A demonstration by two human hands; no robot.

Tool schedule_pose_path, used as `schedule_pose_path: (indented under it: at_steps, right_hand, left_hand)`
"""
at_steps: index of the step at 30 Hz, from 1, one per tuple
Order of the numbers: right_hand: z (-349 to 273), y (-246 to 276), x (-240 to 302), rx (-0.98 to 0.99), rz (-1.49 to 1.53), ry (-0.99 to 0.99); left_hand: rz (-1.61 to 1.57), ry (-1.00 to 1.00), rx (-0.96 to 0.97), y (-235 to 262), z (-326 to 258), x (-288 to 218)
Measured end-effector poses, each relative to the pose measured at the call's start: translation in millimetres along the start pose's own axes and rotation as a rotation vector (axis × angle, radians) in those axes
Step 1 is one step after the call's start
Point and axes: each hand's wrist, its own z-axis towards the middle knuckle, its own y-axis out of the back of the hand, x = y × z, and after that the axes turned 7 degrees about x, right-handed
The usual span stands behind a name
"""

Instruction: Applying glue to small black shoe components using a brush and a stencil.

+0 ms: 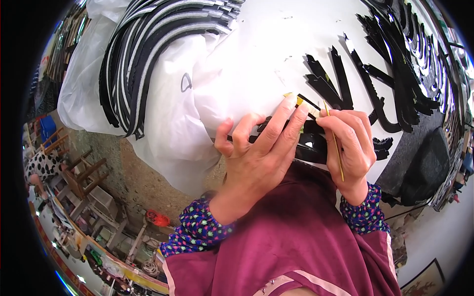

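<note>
My left hand [261,153] lies over a black strip [311,106] with a yellow patch, its index and middle fingertips pressing on it. The thumb is hidden, and the ring and little fingers are bent. In my right hand [353,140] is a thin yellowish stick [338,157], pinched between thumb and fingers, its upper tip beside the strip's right end. Under and between both hands sits a glossy black curved piece [313,144], partly covered by the fingers. Several loose black strips [341,79] with notched ends lie just beyond my right hand.
A fanned stack of black and white curved strips [143,54] rests on white plastic sheeting [173,113] at the far left. More black strips [402,69] pile up on the white table [276,49] at the right. A dark mesh bag [429,167] and wooden stools [81,175] stand around.
</note>
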Motion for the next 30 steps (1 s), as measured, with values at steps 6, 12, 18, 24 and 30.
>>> schedule_pose_path:
  at_steps: [6, 12, 18, 24, 30]
  right_hand:
    - [1, 1, 0, 0.009, -0.001, 0.004]
    - [11, 7, 3, -0.023, 0.074, -0.032]
    - [23, -1, 12, 0.029, 0.534, -0.277]
    - [26, -10, 12, 0.089, 0.426, -0.318]
    - [26, -16, 7, 0.106, 0.313, -0.158]
  left_hand:
    - [-0.002, 0.010, -0.001, 0, 0, -1]
    - [-0.009, 0.005, 0.007, 0, 1, 1]
    - [-0.030, 0.010, -0.027, -2, 1, 2]
    - [-0.041, 0.010, -0.068, -5, 1, 1]
    - [-0.050, 0.016, -0.048, -5, -2, 1]
